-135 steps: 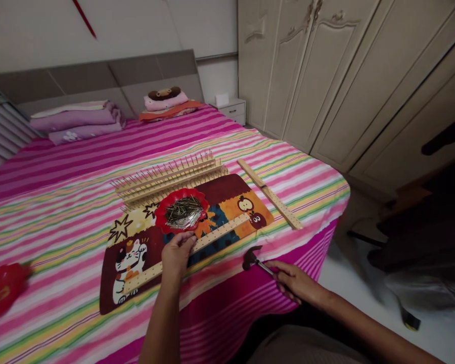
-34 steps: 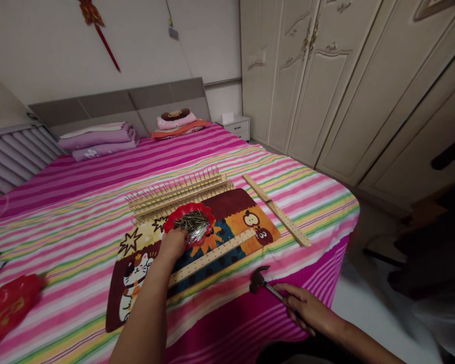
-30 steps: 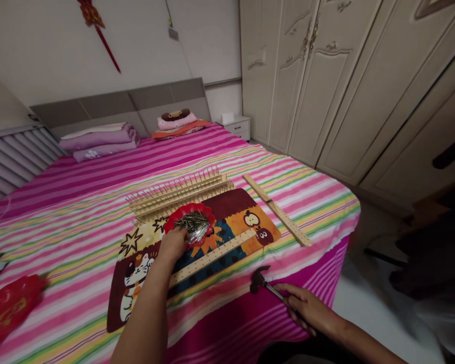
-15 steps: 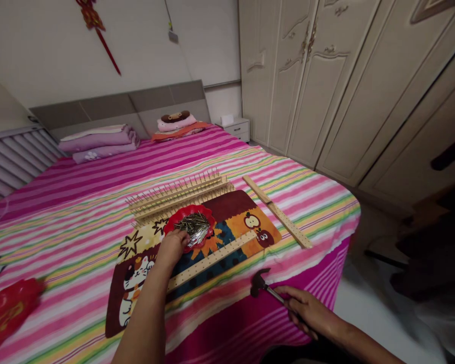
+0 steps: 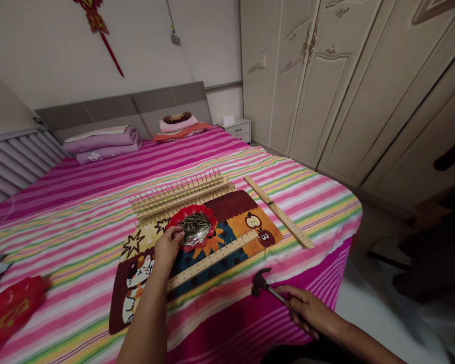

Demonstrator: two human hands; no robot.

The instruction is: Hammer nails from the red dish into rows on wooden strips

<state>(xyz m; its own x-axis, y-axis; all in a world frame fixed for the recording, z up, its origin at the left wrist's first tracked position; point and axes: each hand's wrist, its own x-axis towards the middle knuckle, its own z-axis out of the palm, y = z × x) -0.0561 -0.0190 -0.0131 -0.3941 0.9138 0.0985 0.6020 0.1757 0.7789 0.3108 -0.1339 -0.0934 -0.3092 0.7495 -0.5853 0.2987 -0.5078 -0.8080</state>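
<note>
My left hand [image 5: 169, 243] is at the near left rim of a red scalloped bowl [image 5: 213, 212] full of loose nails [image 5: 197, 226]. Its fingers are pinched together, and whatever is between them is too small to make out. My right hand [image 5: 302, 309] is wrapped round the handle of a claw hammer [image 5: 263, 284], its head over the bed's near edge. Between the hands, a wooden strip with a row of holes [image 5: 212, 260] lies across a patterned mat [image 5: 246, 205]; a few nails stand in its far part.
Behind the bowl lie wooden strips bristling with upright nails [image 5: 182, 194]. Another perforated strip [image 5: 278, 212] lies right of the mat. A red tray [image 5: 15, 311] sits at the left on the striped bed [image 5: 72, 283]. Folded bedding [image 5: 104, 142] rests by the headboard [image 5: 109, 108]; wardrobes [image 5: 326, 91] line the right.
My left hand has drawn back slightly to the left, from over the nails to the bowl's rim. The hammer stays in my right hand, and the view has shifted a little.
</note>
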